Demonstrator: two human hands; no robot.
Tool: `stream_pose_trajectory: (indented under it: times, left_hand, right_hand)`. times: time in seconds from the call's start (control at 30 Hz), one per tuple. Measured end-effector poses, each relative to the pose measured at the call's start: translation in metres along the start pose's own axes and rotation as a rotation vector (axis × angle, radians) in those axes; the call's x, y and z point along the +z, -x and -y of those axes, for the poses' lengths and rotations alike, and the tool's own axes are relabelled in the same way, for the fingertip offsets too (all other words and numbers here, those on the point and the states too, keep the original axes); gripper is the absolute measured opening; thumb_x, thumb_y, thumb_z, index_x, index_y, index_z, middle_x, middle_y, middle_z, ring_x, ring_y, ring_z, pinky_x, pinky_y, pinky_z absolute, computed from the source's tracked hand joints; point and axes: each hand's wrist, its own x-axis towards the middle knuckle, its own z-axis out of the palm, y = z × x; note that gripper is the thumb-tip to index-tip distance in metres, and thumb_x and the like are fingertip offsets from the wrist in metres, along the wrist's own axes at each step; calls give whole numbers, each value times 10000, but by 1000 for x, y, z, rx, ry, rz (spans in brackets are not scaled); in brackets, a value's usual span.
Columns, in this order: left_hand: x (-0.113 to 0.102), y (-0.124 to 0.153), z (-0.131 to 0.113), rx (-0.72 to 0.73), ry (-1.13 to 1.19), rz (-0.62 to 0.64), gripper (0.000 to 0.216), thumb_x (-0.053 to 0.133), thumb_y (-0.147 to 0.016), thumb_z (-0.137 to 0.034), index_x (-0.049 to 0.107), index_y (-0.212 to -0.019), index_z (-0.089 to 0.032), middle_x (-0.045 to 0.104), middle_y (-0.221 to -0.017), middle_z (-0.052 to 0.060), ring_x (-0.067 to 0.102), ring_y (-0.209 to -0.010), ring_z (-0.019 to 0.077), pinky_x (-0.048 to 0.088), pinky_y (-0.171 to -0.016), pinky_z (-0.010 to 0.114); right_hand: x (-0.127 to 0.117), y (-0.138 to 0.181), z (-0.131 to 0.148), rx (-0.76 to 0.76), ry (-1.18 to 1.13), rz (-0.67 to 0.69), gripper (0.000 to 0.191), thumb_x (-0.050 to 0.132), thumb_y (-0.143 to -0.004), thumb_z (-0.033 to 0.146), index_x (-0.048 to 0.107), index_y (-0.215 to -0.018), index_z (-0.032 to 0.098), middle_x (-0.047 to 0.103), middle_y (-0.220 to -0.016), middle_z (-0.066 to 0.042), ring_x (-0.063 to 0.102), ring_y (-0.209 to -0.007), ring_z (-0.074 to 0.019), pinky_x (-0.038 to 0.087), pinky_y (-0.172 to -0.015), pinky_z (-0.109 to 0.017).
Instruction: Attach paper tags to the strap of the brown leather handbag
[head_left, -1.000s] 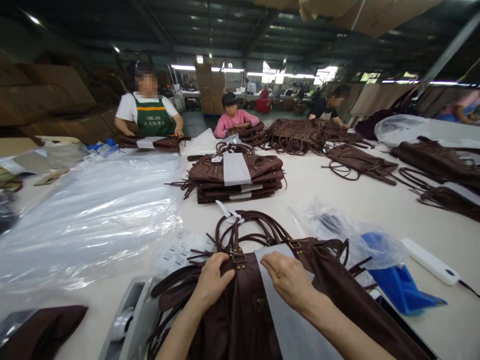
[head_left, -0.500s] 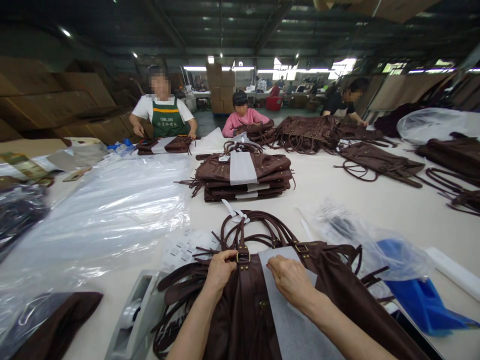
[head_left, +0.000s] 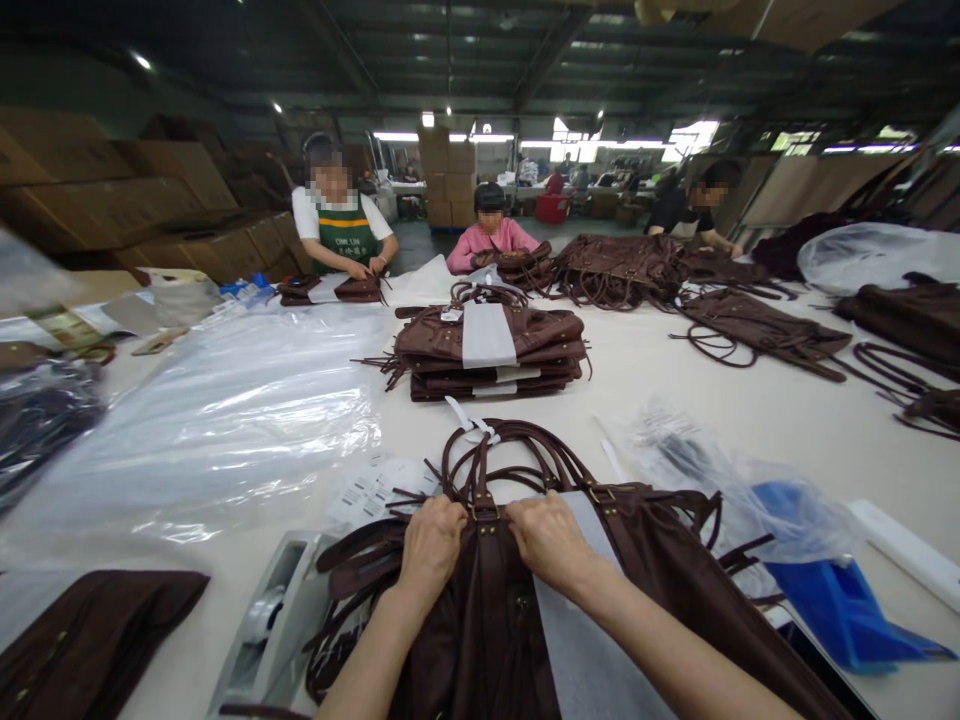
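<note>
A dark brown handbag (head_left: 660, 560) lies in front of me, its looped handles pointing away. Brass rings join the handles to the bag, and a white paper strip (head_left: 592, 630) runs down its front. Left of the near brass ring (head_left: 486, 513), my left hand (head_left: 433, 548) has its fingers curled on the bag's top edge. Just right of that ring, my right hand (head_left: 551, 542) is closed on the same edge, its wrist over the paper strip. A white tie (head_left: 476, 430) circles the handles.
A stack of brown bags (head_left: 487, 345) stands beyond. Clear plastic sheeting (head_left: 247, 400) covers the left side. A grey tape dispenser (head_left: 262, 620) is near my left arm; a blue one (head_left: 840, 620) lies right. Co-workers, including one in a green apron (head_left: 341, 238), are across the table.
My right hand has moved left from the paper strip to beside the brass ring. My left hand has shifted slightly left. The co-worker in the green apron has brought both hands together over a bag.
</note>
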Motion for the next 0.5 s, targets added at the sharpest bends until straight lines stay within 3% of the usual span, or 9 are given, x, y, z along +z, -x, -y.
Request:
stream_pose_trajectory:
  times: [0.17,0.33,0.5]
  left_hand:
    - [-15,13,1,19,-165,-17,217,346,-832,-184,552,-763,-189,527,-780,39,479,-800,177,326,-700,293]
    - [-24,20,0,-1,-112,-24,187,357,-825,-190,535,-766,-192,524,-805,32,476,-807,173,319,-700,293]
    - [-22,19,-4,-25,6,-17,163,379,-797,-171,514,-705,-175,530,-762,28,493,-773,163,341,-695,278]
  right_hand:
    - [-15,5,-21,-8,-122,57,139,527,-734,223,616,-837,193,636,-753,-35,549,-813,-190,316,-767,-313]
    - [-29,6,-34,32,-647,289,472,676,-608,398,566,-1032,224,629,-809,12,555,-734,-153,362,-649,-245]
    - [-35,7,-38,-60,-1116,488,511,709,-563,394,590,-1008,172,606,-844,-7,542,-783,-146,390,-701,-240]
